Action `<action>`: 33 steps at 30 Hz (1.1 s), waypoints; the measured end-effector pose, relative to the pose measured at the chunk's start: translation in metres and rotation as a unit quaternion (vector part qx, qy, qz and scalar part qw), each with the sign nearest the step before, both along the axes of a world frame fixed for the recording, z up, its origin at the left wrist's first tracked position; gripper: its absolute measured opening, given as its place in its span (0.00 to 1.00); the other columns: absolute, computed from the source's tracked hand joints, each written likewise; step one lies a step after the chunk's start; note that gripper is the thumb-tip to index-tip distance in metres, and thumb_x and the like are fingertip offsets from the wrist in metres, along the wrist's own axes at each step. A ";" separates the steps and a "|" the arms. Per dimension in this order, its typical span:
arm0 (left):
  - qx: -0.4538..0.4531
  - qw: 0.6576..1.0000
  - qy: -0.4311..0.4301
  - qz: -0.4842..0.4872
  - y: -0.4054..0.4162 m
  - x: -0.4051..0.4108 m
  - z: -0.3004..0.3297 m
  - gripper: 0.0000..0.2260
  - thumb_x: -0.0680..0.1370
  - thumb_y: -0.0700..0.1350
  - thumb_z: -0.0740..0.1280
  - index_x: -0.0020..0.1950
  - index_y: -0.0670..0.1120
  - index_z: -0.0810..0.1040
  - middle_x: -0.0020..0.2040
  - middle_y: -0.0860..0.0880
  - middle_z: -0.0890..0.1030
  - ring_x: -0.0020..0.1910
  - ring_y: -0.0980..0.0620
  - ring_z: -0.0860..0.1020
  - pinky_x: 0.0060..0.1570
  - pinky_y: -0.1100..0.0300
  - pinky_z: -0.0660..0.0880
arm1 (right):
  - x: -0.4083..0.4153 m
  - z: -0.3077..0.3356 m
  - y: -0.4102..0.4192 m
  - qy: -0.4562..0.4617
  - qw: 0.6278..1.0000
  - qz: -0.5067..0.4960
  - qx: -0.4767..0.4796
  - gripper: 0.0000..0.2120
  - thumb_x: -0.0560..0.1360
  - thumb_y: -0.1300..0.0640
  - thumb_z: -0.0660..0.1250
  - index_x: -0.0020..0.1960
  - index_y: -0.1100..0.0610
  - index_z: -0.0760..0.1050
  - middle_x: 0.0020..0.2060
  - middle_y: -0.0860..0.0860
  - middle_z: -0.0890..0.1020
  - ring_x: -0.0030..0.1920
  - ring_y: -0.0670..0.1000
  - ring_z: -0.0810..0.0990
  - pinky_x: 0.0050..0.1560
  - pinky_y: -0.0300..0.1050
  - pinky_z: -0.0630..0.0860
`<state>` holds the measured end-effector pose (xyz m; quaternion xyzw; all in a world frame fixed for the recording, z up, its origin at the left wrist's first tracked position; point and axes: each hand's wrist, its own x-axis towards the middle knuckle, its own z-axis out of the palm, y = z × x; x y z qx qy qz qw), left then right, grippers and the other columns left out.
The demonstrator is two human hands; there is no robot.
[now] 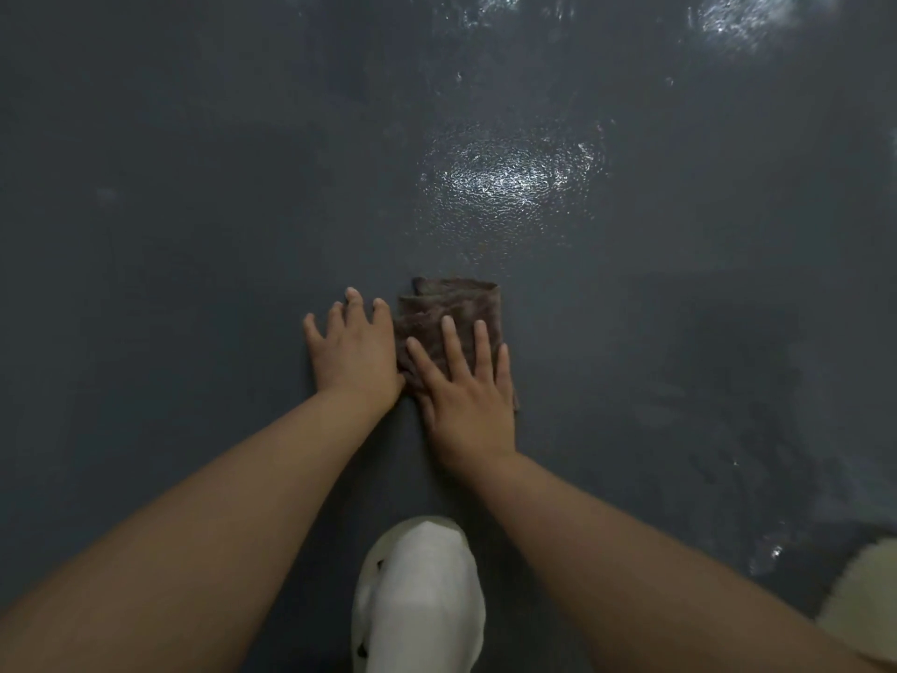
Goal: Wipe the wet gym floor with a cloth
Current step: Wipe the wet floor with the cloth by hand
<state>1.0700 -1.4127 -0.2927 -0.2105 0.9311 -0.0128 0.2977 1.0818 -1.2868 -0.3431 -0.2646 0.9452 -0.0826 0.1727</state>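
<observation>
A folded brown cloth point(454, 308) lies flat on the dark grey gym floor point(194, 187) in the middle of the view. My right hand point(468, 398) presses flat on the near half of the cloth with straight, spread fingers. My left hand point(352, 352) rests flat on the bare floor just left of the cloth, its fingers spread and its thumb side touching the cloth's left edge. A shiny wet patch point(505, 179) glistens on the floor just beyond the cloth's far edge.
More wet, glistening patches show at the top right point(742, 17) and at the right near the bottom point(772, 551). A white shoe point(417, 595) stands on the floor between my forearms. A pale fabric-covered knee point(869, 590) shows at the bottom right corner.
</observation>
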 end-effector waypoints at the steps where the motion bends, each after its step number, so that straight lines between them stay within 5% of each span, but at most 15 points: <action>1: 0.001 1.000 -0.004 0.000 0.000 0.000 0.000 0.40 0.73 0.57 0.69 0.77 0.46 0.52 0.77 0.41 0.50 0.76 0.43 0.53 0.72 0.42 0.48 | -0.007 0.000 0.006 0.011 1.000 0.026 -0.007 0.24 0.74 0.42 0.53 0.68 0.43 0.70 0.70 0.53 0.70 0.70 0.63 0.66 0.70 0.59 0.56; 6: -0.003 0.999 -0.033 0.000 -0.001 -0.002 0.003 0.46 0.70 0.65 0.69 0.77 0.46 0.50 0.77 0.41 0.49 0.76 0.44 0.52 0.72 0.42 0.48 | -0.068 0.001 0.044 0.033 0.997 0.076 0.010 0.26 0.73 0.43 0.51 0.69 0.45 0.70 0.72 0.51 0.68 0.72 0.60 0.64 0.69 0.60 0.60; 10: -0.018 0.999 -0.037 -0.022 0.000 -0.001 0.005 0.46 0.70 0.66 0.68 0.77 0.46 0.49 0.77 0.41 0.49 0.75 0.43 0.53 0.71 0.41 0.48 | -0.115 0.006 0.089 0.012 0.996 -0.067 0.055 0.25 0.80 0.46 0.52 0.76 0.43 0.52 0.77 0.48 0.48 0.77 0.56 0.43 0.74 0.54 0.42; 19: -0.004 1.000 -0.008 -0.008 -0.004 0.003 -0.001 0.46 0.68 0.67 0.69 0.76 0.48 0.52 0.77 0.42 0.51 0.75 0.45 0.55 0.72 0.43 0.48 | -0.067 0.009 0.083 -0.016 0.966 -0.256 0.038 0.26 0.80 0.48 0.54 0.76 0.43 0.51 0.77 0.51 0.47 0.77 0.57 0.43 0.74 0.55 0.42; 24: 0.009 1.000 -0.003 0.010 -0.001 0.002 0.001 0.45 0.68 0.65 0.71 0.76 0.48 0.54 0.77 0.42 0.51 0.75 0.44 0.55 0.72 0.42 0.48 | 0.008 0.007 0.062 -0.001 0.995 -0.097 0.020 0.26 0.73 0.44 0.54 0.71 0.44 0.67 0.71 0.55 0.68 0.70 0.63 0.65 0.68 0.63 0.59; 30: 0.019 0.999 0.016 0.037 0.015 0.001 0.005 0.42 0.70 0.57 0.73 0.76 0.49 0.54 0.77 0.41 0.51 0.75 0.42 0.53 0.72 0.42 0.48 | 0.037 0.002 0.107 0.015 0.991 0.129 0.015 0.23 0.75 0.44 0.53 0.68 0.42 0.70 0.70 0.52 0.70 0.70 0.60 0.68 0.69 0.58 0.62; 33: 0.028 0.999 0.025 0.000 0.031 0.007 0.008 0.40 0.73 0.51 0.72 0.77 0.49 0.52 0.77 0.41 0.48 0.76 0.42 0.50 0.72 0.44 0.47 | 0.014 0.005 0.132 0.017 0.990 0.137 0.027 0.23 0.74 0.45 0.52 0.67 0.44 0.73 0.68 0.51 0.73 0.68 0.57 0.71 0.66 0.58 0.67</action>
